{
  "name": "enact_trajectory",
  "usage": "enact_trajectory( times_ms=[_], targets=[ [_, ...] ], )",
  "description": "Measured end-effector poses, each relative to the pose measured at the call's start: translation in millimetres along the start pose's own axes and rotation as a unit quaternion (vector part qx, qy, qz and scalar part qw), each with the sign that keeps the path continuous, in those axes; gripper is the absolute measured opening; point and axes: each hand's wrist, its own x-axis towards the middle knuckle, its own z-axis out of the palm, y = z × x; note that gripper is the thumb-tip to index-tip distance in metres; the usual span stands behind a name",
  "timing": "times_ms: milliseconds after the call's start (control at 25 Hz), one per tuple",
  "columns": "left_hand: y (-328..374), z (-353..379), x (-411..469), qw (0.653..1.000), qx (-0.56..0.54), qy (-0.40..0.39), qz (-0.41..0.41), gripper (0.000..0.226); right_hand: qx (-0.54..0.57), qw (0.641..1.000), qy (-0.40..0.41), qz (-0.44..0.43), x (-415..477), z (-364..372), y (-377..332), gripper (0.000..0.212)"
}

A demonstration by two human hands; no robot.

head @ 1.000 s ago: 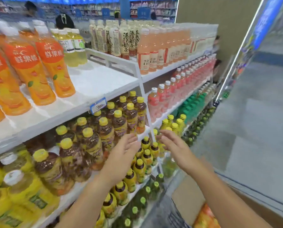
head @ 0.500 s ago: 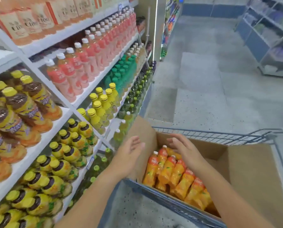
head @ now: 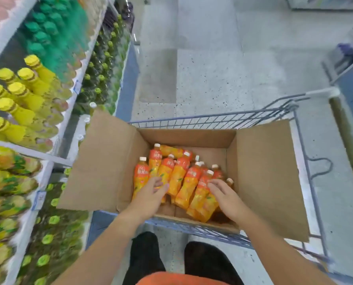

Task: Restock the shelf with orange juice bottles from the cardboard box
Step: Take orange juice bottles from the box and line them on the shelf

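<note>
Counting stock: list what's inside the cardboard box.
The cardboard box holds a pile of orange juice bottles, lying overlapped. Left hand and right hand cover some, so an exact count is hidden.

A wire shopping cart [head: 222,120] stands on the speckled grey floor [head: 222,64], and an open cardboard box [head: 264,171] sits inside it, filling most of the basket. Orange juice bottles [head: 181,177] lie in a loose heap on the box's bottom, toward its left and near edges (the far right corner shows bare cardboard). Just beside the cart's left edge runs a white shelf [head: 54,157] whose tiers carry yellow-capped bottles [head: 17,93], with green-capped bottles [head: 40,36] farther along, all blurred.
</note>
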Motion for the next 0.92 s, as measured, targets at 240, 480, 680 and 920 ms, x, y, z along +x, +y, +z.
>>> enact_trajectory(
  times_ms=[240,480,680,920],
  targets=[
    [-33,33,93,0.986,0.133,-0.078,-0.069,0.061,0.007,0.986,0.076,0.147,35,16,59,0.046],
    [-51,78,147,0.964,0.222,-0.129,-0.073,0.059,0.042,0.955,0.105,0.272,64,26,96,0.064],
    [-60,111,177,0.972,0.219,-0.088,-0.023,0.044,0.104,0.943,0.140,0.285,93,33,110,0.051],
    [-73,134,214,0.959,0.255,-0.094,-0.077,0.048,0.311,0.889,0.152,0.300,119,45,134,0.061]
  ],
)
